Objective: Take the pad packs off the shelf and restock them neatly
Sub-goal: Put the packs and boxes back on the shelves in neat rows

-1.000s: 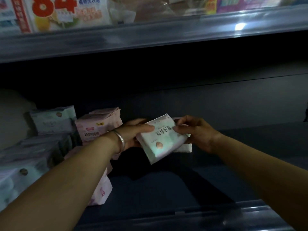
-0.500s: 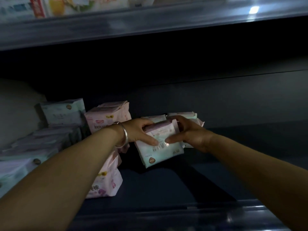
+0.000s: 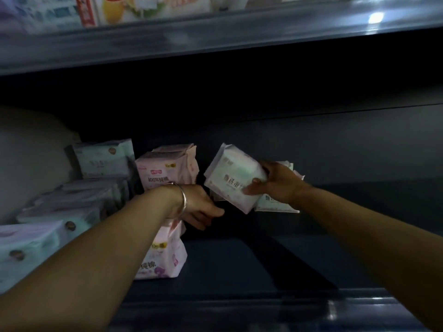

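- My right hand (image 3: 279,182) grips a pale green pad pack (image 3: 233,177): my thumb (image 3: 251,185) lies across its printed front, and my other fingers are curled round its right end.
- That pack is tilted, with its upper left corner highest, and is held clear of the shelf floor (image 3: 239,267), in the middle of the dark shelf bay.
- Behind my right hand stand more packs (image 3: 275,203). Their edges show above my knuckles and below my wrist. I cannot tell whether my hand touches them.
- My left hand (image 3: 200,207) holds nothing. Its fingers are loosely curled and point right, toward the held pack, without touching it.
- A metal bangle (image 3: 182,200) sits on my left wrist.
- An upright pink pack (image 3: 167,170) stands just behind my left wrist, with a second pink pack directly behind it.
- Another pink pack (image 3: 165,257) stands on the shelf floor below my left forearm, partly covered by it.
- Pale green packs (image 3: 104,159) are stacked at the far left of the shelf, some upright and some lying flat in rows (image 3: 69,207).
- The right half of the shelf floor is bare dark metal.
- The upper shelf (image 3: 215,37) carries brightly printed goods, blurred beyond reading.
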Demonstrator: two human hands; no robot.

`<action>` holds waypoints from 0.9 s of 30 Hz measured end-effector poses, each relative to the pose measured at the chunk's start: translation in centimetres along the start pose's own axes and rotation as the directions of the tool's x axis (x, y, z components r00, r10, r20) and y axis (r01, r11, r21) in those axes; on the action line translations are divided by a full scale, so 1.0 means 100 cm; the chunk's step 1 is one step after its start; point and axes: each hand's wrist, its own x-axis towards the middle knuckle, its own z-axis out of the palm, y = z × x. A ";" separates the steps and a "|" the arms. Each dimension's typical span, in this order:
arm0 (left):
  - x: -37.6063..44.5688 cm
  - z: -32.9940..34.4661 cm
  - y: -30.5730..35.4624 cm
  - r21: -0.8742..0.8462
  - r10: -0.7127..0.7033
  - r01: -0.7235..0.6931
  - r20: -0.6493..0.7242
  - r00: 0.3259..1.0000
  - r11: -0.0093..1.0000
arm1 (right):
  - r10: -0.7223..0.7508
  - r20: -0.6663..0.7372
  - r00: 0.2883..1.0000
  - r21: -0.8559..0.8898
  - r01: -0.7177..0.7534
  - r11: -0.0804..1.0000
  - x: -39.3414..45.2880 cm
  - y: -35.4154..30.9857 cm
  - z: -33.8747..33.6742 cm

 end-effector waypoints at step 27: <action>0.041 0.044 -0.001 0.754 0.172 0.059 -0.223 0.959 0.654 | -0.075 0.064 0.995 -0.887 0.092 0.453 0.000 0.015 0.041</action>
